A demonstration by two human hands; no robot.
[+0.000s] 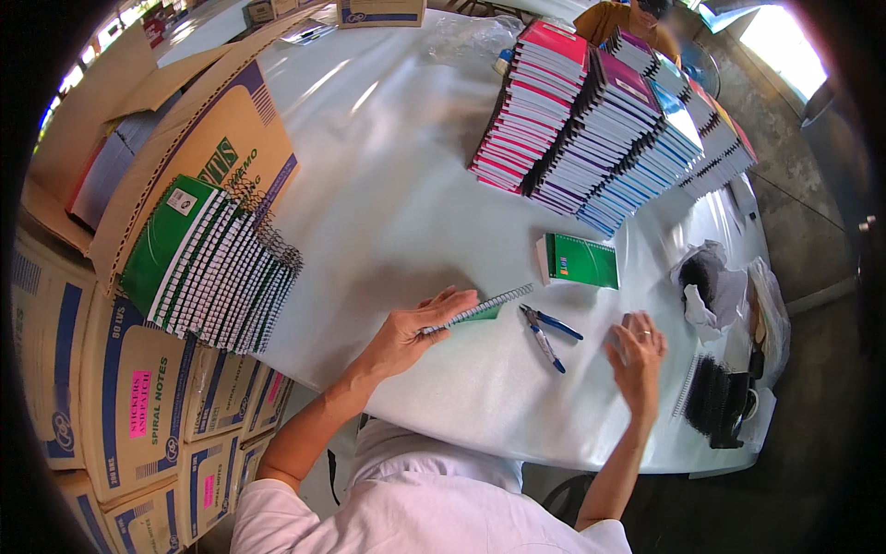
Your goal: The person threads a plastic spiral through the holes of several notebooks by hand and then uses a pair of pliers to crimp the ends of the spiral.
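My left hand [399,334] grips a spiral notebook [484,313] turned edge-on, its metal coil running up to the right and a bit of green cover showing below. My right hand [637,355], ringed on one finger, hovers over or rests on the white tabletop with fingers apart and nothing visible in it. Blue-handled pliers [544,344] lie between the two hands, jaws pointing away from me. Beyond them sits a small pile of green notebooks [583,262]. Whether the held notebook touches the table cannot be made out.
At left, stacked green spiral notebooks [217,268] lean near an open carton [235,157], above several stacked cartons [138,397]. Tall piles of red, purple and blue notebooks [591,129] stand far right. Black coils [709,395] and a crumpled wrapper [711,291] lie right. A person [609,18] sits opposite.
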